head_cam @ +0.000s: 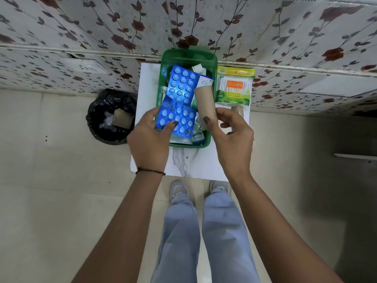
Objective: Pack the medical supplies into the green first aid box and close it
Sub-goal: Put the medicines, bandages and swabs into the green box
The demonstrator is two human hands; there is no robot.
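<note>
The green first aid box (206, 142) stands open on a small white table (189, 166), its lid (188, 58) raised at the back. Several supplies lie inside it. My left hand (150, 137) grips a blue blister strip of tablets (177, 119) over the box's left side. A second blue blister strip (182, 83) lies in the box just behind it. My right hand (234, 135) pinches a brown cardboard tube (205, 105) above the box's right edge. A pack of cotton swabs (234, 86) sits on the table right of the box.
A bin lined with a black bag (111, 117) stands on the floor left of the table. A floral-papered wall (102, 27) rises directly behind the table. Another brown roll (237, 110) lies on the table behind my right hand. My legs and shoes (179, 190) are below the table's near edge.
</note>
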